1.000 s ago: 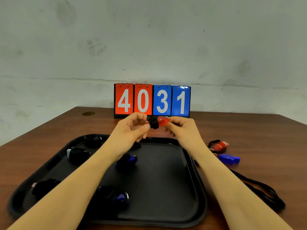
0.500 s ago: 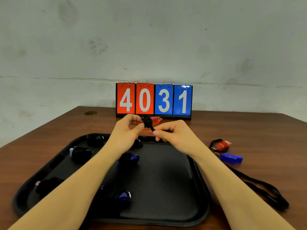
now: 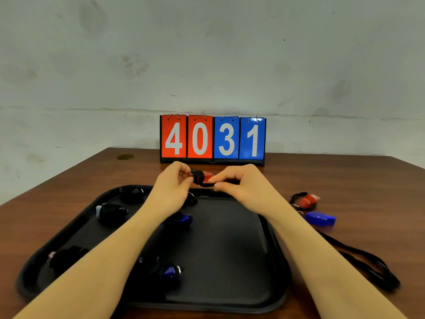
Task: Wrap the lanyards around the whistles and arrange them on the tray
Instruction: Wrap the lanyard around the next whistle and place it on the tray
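Brown table, frame centre: red whistle point(image 3: 202, 177) held above tray's point(image 3: 271, 261) far edge, long axis left-right; left hand point(image 3: 171, 187) pinches its left end, right hand point(image 3: 239, 183) pinches the black cord's point(image 3: 207, 184) tail just lower right

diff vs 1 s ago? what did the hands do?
The right hand swung down and back up beside the red whistle, drawing the black lanyard another turn round it. The left hand kept its grip on the whistle. Tray, wrapped whistles and the two loose ones to the right stayed put.
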